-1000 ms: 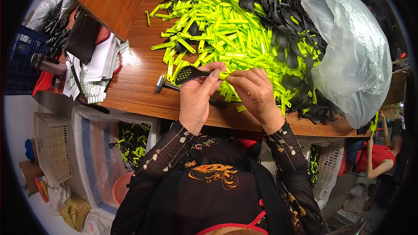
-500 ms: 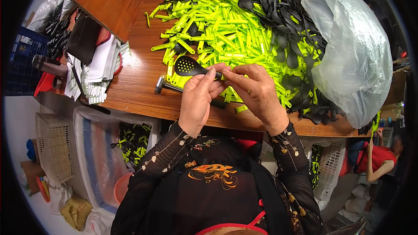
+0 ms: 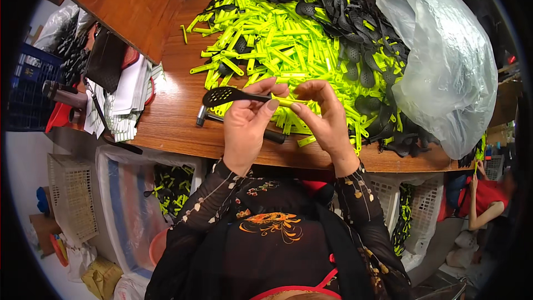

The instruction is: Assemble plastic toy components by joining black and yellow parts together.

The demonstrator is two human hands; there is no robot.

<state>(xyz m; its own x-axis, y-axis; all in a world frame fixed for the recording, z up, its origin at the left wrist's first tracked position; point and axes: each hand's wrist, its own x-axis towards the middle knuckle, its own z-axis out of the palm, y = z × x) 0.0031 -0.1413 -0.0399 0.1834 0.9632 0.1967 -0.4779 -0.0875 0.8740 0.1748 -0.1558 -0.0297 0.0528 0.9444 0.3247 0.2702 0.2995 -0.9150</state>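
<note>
A black slotted spoon head [image 3: 218, 96] points left above the table, its neck pinched by my left hand [image 3: 244, 128]. A lime-green handle [image 3: 287, 101] meets the neck, and my right hand [image 3: 327, 119] grips it between thumb and fingers. How far the neck sits inside the handle is hard to make out. Just beyond both hands spreads a heap of loose lime-green handles [image 3: 288, 44]. Black spoon heads [image 3: 366, 75] are piled along its far and right sides. Under my hands lies a hammer [image 3: 201, 115] with a metal head and dark grip, partly covered.
A clear plastic bag [image 3: 444, 61] bulges over the table's right end. Papers [image 3: 130, 91] and a dark pouch [image 3: 105, 58] are at the left. Below stand a plastic-lined bin [image 3: 119, 211] and a pale crate [image 3: 72, 197]. A person in red [image 3: 488, 194] is at far right.
The spoon head has moved left and tilted more edge-on. My right hand has opened outward from the joint, bringing the green handle into sight between my hands.
</note>
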